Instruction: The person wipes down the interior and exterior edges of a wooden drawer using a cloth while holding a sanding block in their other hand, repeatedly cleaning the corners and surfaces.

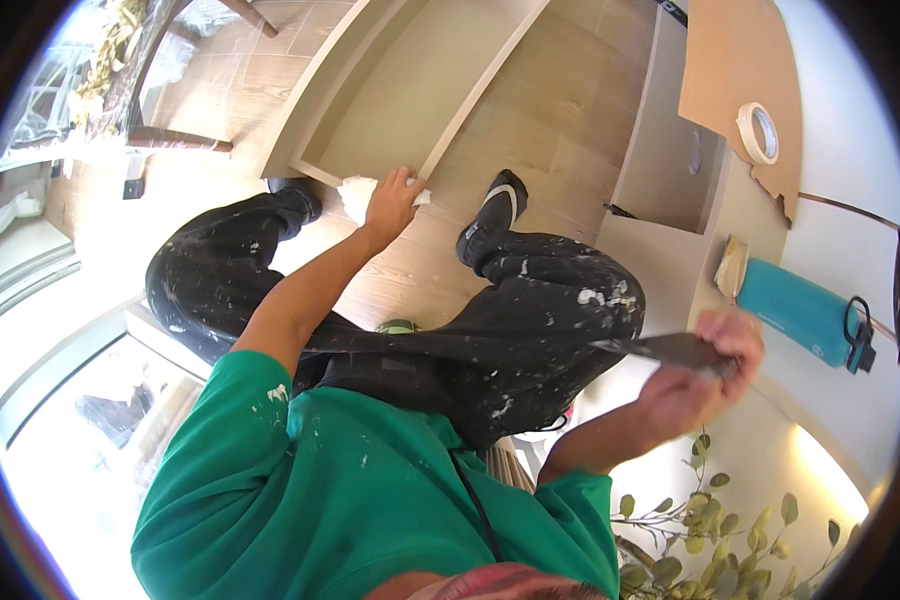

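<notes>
My left hand (395,208) is closed on a crumpled white cloth or paper (356,198), which I cannot tell apart. It lies against the near corner of a beige, shallow, drawer-like panel (410,85), the fingers resting at its edge. Off to the right, my right hand (695,385) is raised above my thigh and somewhat blurred. It grips a dark flat-bladed tool (675,350) that looks like a putty knife, its narrow tip toward the left.
On the right surface are a teal bottle (795,312), a masking tape roll (758,134) on brown cardboard (735,60), and a pale brush-like piece (732,266). A cabinet opening (670,160) stands beyond my foot. A leafy plant (710,525) is at lower right, a plastic-covered table (90,90) far left.
</notes>
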A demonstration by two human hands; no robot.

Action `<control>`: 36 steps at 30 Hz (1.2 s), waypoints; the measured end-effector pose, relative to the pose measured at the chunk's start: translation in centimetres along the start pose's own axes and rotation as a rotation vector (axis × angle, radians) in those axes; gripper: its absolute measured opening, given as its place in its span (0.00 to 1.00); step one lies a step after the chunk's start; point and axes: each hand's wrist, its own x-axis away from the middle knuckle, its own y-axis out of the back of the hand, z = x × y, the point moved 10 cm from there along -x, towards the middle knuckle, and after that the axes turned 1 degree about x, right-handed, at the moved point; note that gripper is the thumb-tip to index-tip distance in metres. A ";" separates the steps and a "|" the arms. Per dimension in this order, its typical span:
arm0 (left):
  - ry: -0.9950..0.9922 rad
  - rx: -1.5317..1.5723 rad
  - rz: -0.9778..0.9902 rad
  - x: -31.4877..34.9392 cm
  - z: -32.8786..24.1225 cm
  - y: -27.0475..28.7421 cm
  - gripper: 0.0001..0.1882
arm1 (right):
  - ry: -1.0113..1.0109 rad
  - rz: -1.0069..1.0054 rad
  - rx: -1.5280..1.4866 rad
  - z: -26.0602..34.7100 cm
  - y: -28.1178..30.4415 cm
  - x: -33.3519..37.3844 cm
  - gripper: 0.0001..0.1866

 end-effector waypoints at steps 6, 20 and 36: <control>0.055 -0.059 -0.144 -11.2 -0.5 -1.8 0.25 | -0.016 -0.191 0.000 -3.2 3.0 -0.9 0.27; -0.270 -0.177 -0.738 -38.1 -2.2 21.8 0.11 | -0.368 0.129 0.143 -23.0 -10.9 -9.7 0.15; 0.222 -0.412 -0.321 -30.3 15.1 20.4 0.26 | -0.315 0.613 0.871 -51.8 -25.9 -13.4 0.27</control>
